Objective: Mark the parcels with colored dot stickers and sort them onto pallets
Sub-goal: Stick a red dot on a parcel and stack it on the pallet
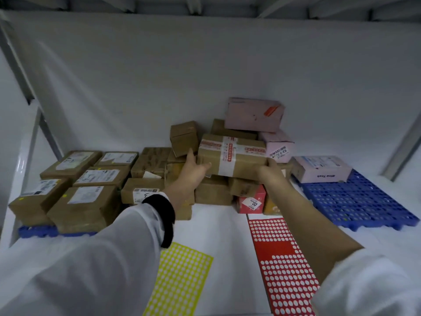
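Gripping the taped parcel (232, 156) atop crowded boxes (213, 192) are the left hand (193, 173) and right hand (270, 171).

I see a parcel-sorting bay: stacked cardboard parcels (231, 156), blue plastic pallets (357, 199), white sheeting walls (159, 76).

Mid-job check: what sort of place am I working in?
Probably a parcel-sorting station: a parcel pile, blue pallets, a yellow dot-sticker sheet and a red dot-sticker sheet. The left hand and right hand grip a taped parcel.
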